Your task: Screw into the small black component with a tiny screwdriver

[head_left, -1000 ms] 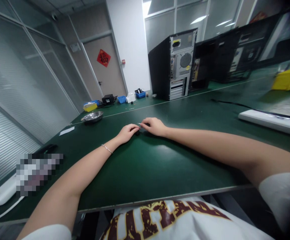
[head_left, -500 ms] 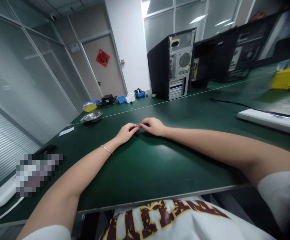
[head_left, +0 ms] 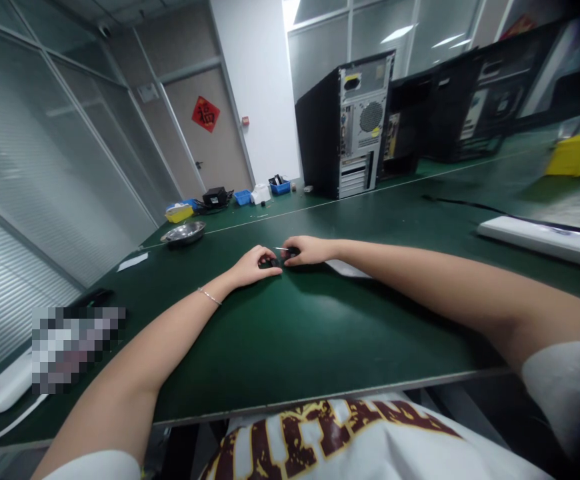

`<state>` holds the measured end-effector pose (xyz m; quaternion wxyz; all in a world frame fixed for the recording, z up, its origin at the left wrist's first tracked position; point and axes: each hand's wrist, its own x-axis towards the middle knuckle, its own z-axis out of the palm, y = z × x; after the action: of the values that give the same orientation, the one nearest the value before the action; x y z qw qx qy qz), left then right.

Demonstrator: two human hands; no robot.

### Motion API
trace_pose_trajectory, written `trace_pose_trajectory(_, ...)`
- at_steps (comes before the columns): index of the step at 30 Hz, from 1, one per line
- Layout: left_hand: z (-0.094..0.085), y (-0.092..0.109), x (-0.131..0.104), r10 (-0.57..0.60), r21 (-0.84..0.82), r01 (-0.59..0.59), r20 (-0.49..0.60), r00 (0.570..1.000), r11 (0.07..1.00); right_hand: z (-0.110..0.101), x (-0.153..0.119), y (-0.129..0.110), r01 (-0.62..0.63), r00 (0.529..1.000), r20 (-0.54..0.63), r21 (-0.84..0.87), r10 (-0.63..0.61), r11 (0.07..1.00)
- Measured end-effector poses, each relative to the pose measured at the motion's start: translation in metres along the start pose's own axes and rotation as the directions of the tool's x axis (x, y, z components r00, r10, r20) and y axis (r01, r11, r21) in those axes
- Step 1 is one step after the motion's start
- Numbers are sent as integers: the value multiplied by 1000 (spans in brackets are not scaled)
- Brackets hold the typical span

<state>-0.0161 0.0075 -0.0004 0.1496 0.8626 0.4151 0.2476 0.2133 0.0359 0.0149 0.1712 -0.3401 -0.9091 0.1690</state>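
Note:
Over the middle of the green table [head_left: 290, 347], my left hand [head_left: 251, 267] curls its fingers around a small black object [head_left: 269, 263], whose kind I cannot make out. Just to the right, my right hand [head_left: 310, 250] is closed on a dark-handled tool [head_left: 293, 252]. A thin metal tip sticks out of it to the left, above the black object and apart from it. The fingers of both hands hide most of what they hold. Under the right wrist shows a pale patch [head_left: 349, 269], either paper or a reflection.
A metal bowl [head_left: 184, 233] stands at the far left, near a white slip [head_left: 133, 262]. Blue trays [head_left: 280, 189] and a black adapter [head_left: 216, 196] lie behind. A computer tower [head_left: 320, 133] stands at the back. On the right are a white bar [head_left: 545, 241] and yellow bin [head_left: 577, 153].
My hands were together at the fingertips and have come slightly apart. My left fingers have opened wider around the black object. The pale patch under my right wrist has come into view.

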Motion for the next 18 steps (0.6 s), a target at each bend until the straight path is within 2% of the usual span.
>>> trace_pose_trajectory(4,2,-2,1,4,-27,-4,-19,1000,1000,-3,-1,1,52,999,20,-54,-51,997)
trace_pose_trajectory(7,3,-6,1,0,-72,-4,-50,999,997,-3,-1,1,47,999,30,-80,-44,996)
trace_pose_trajectory(11,5,-10,4,-56,-188,36,-104,993,982,1,0,2,66,998,13,-80,-65,995)
trace_pose_trajectory(14,8,-10,6,-121,-362,72,-116,986,929,6,-1,5,94,989,-106,-80,-103,992)
trace_pose_trajectory(18,10,-8,8,-160,-514,80,-113,981,854,12,-1,11,177,942,-287,-16,-174,984)
